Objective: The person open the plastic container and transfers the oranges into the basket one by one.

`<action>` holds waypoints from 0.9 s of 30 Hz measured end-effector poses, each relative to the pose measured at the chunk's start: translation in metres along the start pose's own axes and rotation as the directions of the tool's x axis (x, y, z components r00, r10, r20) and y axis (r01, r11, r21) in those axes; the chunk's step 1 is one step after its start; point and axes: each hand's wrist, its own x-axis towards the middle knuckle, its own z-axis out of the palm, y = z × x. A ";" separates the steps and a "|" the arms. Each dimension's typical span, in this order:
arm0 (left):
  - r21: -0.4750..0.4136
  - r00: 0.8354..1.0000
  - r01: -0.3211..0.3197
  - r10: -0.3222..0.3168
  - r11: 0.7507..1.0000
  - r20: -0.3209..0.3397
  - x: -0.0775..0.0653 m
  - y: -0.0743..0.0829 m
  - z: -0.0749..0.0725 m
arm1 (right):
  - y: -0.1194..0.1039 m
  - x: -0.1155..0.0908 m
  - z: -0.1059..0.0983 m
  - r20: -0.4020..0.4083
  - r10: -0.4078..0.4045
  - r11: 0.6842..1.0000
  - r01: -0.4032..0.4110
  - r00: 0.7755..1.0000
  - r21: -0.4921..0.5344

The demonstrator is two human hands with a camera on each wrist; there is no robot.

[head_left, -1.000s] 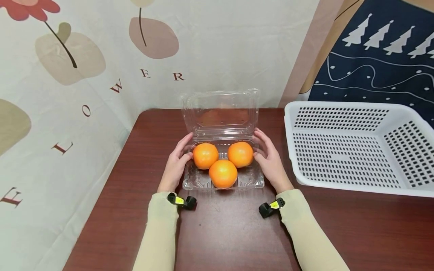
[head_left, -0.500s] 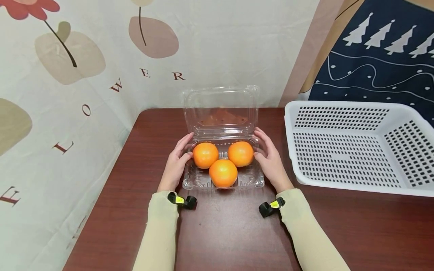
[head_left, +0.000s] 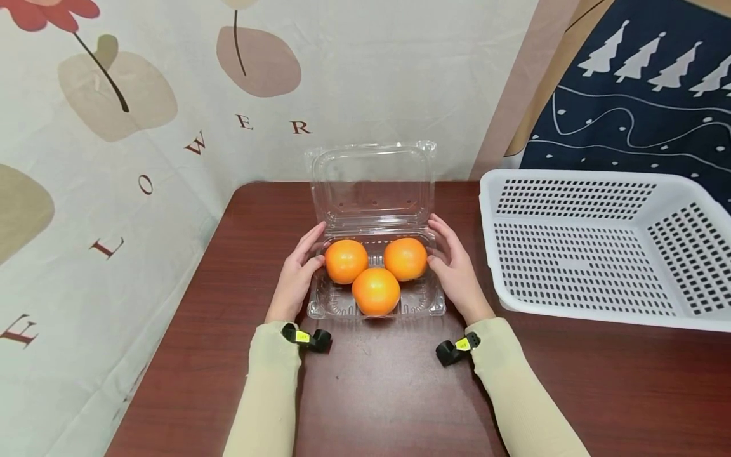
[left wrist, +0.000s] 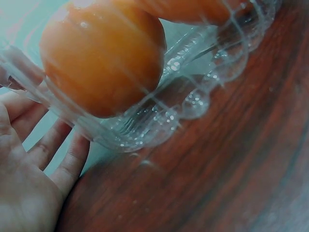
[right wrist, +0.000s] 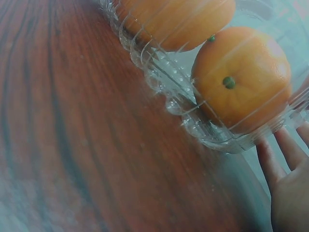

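A clear plastic clamshell container [head_left: 342, 308] lies on the table with its lid [head_left: 374, 184] raised behind it. Inside its base sit an orange at the left [head_left: 346, 261], another at the right [head_left: 405, 259] and a third in front [head_left: 375, 292]. My left hand [head_left: 294, 279] holds the container's left side, thumb at the rim and fingers along the outer wall. Opposite it, my right hand [head_left: 455, 273] holds the right side the same way. In the wrist views, the left fingers [left wrist: 53, 145] and right fingers [right wrist: 282, 150] touch the plastic from outside.
To the right stands a white perforated basket [head_left: 582, 266]. The brown wooden table [head_left: 371, 393] ends at a printed cloth [head_left: 365, 82] behind and on the left. A dark blue cloth with white trees [head_left: 639, 120] hangs behind the basket.
The lid has swung slightly more upright, its top edge higher against the cloth. Both hands and the oranges have stayed in place. The head view has shifted very slightly.
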 end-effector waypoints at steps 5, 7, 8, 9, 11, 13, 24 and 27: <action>0.009 1.000 -0.002 0.002 1.000 -0.005 0.000 -0.001 0.000 | 0.001 -0.001 0.000 -0.004 0.007 1.000 -0.007 1.000 0.002; 0.016 1.000 -0.003 0.003 1.000 -0.009 0.000 -0.001 0.000 | 0.001 0.000 0.000 -0.004 0.006 1.000 -0.006 1.000 0.003; 0.021 1.000 -0.002 0.002 1.000 -0.012 0.000 -0.001 0.000 | 0.002 0.000 0.000 -0.005 0.006 1.000 -0.006 1.000 0.003; 0.025 1.000 -0.001 0.002 1.000 -0.013 0.000 -0.001 0.000 | 0.002 -0.001 0.000 -0.004 0.006 1.000 -0.006 1.000 0.005; 0.036 1.000 0.005 -0.004 0.999 -0.017 -0.001 -0.001 0.000 | 0.002 -0.001 0.000 -0.002 0.006 1.000 -0.006 1.000 0.005; 0.042 1.000 0.013 -0.012 0.999 -0.020 -0.002 -0.001 0.000 | 0.003 -0.001 0.001 0.001 0.009 1.000 -0.009 1.000 0.002; 0.026 1.000 0.020 -0.019 0.999 -0.017 0.000 -0.001 0.000 | 0.003 0.000 0.000 0.001 0.002 1.000 -0.002 1.000 -0.005; 0.017 1.000 0.016 -0.016 1.000 -0.016 0.001 -0.001 0.000 | 0.002 0.001 0.000 0.001 -0.004 1.000 0.004 1.000 0.006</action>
